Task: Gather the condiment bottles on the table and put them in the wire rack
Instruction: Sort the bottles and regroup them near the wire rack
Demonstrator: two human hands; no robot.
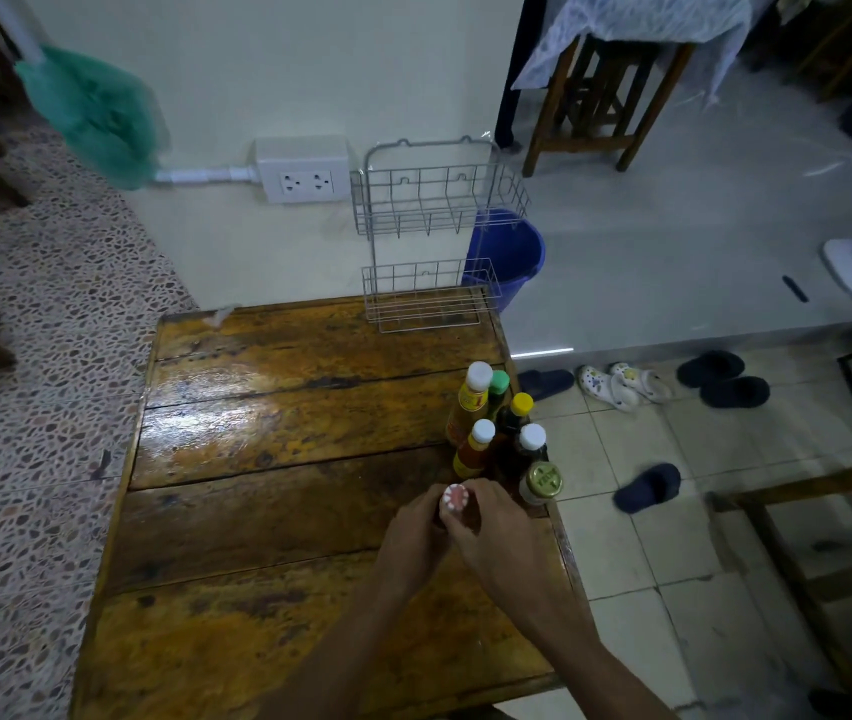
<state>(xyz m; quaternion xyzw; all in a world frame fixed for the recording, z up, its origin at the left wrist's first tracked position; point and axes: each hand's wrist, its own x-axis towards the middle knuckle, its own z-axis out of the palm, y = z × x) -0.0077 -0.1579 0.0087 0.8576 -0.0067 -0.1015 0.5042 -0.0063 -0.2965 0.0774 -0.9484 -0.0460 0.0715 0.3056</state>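
**Both hands on red-white capped bottle**

Left hand [413,532] and right hand [491,527] reach forward over the wooden tabletop [268,459], fingers curled around one bottle with a red-and-white cap [455,498], which stands upright between them. Just beyond the hands, at the tabletop's right edge: six more bottles [504,428], clustered upright. Far beyond, one empty two-tier wire rack [434,236] at the back edge.

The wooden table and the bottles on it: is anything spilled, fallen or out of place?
Nothing is spilled or fallen. The condiment bottles stand upright in a tight cluster by the right edge of the glossy wooden table. The empty two-tier wire rack stands at the far edge.
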